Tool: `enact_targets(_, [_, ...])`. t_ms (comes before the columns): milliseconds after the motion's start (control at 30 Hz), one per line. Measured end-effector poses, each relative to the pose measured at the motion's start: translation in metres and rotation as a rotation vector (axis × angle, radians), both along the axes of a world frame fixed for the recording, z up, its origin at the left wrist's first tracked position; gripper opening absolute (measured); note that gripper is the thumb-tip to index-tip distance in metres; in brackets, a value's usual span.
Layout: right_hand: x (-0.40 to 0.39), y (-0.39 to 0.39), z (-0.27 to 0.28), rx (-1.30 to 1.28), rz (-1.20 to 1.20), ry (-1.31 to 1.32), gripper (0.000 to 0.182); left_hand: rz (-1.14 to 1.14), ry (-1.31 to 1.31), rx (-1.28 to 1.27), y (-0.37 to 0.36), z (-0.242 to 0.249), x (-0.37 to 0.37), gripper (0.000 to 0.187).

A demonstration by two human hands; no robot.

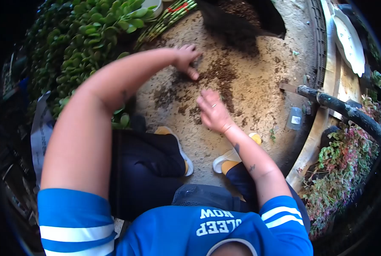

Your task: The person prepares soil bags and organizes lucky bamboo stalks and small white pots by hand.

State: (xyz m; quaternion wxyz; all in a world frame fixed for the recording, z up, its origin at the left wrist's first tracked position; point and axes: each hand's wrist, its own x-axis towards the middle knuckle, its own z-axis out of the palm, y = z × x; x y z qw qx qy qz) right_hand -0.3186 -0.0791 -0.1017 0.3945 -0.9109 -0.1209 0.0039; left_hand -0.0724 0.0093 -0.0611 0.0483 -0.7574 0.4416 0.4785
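A: Hands first! Where are they?
B: Apart from each other, both down by the loose soil (223,74). The left hand (185,59) is off its left side, fingers spread, thumb angled toward it. The right hand (214,112) is left of its near end, fingers bent; anything under them? Can't tell.
A: Which one's closer?
B: The right, tight alongside the soil! Touching or not, I can't say.
A: And how does the soil lie?
B: Ragged, but its darkest part stretches long, far to near, just right of both hands.
A: Further out?
B: Beyond the soil's far end, a black bag (272,19); far left of it, green stalks (164,23); well right, a clear cup (294,118).
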Motion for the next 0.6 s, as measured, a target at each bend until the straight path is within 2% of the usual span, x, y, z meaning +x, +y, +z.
enact_targets(33, [-0.003, 0.012, 0.001, 0.032, 0.278, -0.009, 0.053, 0.019, -0.017, -0.062, -0.003, 0.019, 0.008, 0.084])
enact_targets(100, [-0.022, 0.054, 0.007, -0.195, 0.537, 0.051, 0.051, 0.075, -0.102, -0.221, -0.002, 0.033, 0.024, 0.061])
enact_targets(133, [-0.016, 0.068, 0.001, -0.198, 0.537, 0.038, 0.051, 0.075, -0.115, -0.221, 0.0, 0.038, 0.028, 0.061])
enact_targets(200, [-0.011, 0.09, -0.003, -0.142, 0.54, 0.042, 0.049, 0.273, -0.095, -0.429, 0.006, 0.042, 0.026, 0.046])
enact_targets(300, [0.015, 0.089, -0.012, -0.198, 0.646, 0.009, 0.049, 0.329, -0.108, -0.378, 0.014, 0.035, 0.017, 0.044])
enact_targets(333, [0.023, 0.084, -0.009, -0.225, 0.597, 0.099, 0.049, 0.211, -0.151, -0.271, 0.015, 0.034, 0.019, 0.044])
enact_targets(367, [0.034, 0.075, -0.009, -0.231, 0.599, 0.099, 0.049, 0.213, -0.153, -0.276, 0.016, 0.03, 0.022, 0.044])
enact_targets(433, [0.051, 0.052, -0.013, -0.424, 0.473, 0.131, 0.049, 0.112, -0.204, -0.227, 0.022, 0.017, 0.024, 0.044])
enact_targets(500, [0.064, 0.021, -0.014, -0.425, 0.208, 0.078, 0.048, 0.105, -0.183, -0.21, 0.019, 0.016, 0.026, 0.046])
enact_targets(533, [0.068, 0.005, -0.011, -0.45, 0.217, 0.072, 0.046, 0.134, -0.216, -0.288, 0.02, 0.013, 0.026, 0.047])
enact_targets(567, [0.068, -0.01, -0.004, -0.36, 0.263, -0.009, 0.046, 0.162, -0.242, -0.366, 0.022, 0.004, 0.024, 0.048])
enact_targets(600, [0.062, -0.022, -0.003, -0.359, 0.22, -0.069, 0.047, 0.098, -0.33, -0.378, 0.024, -0.009, 0.024, 0.062])
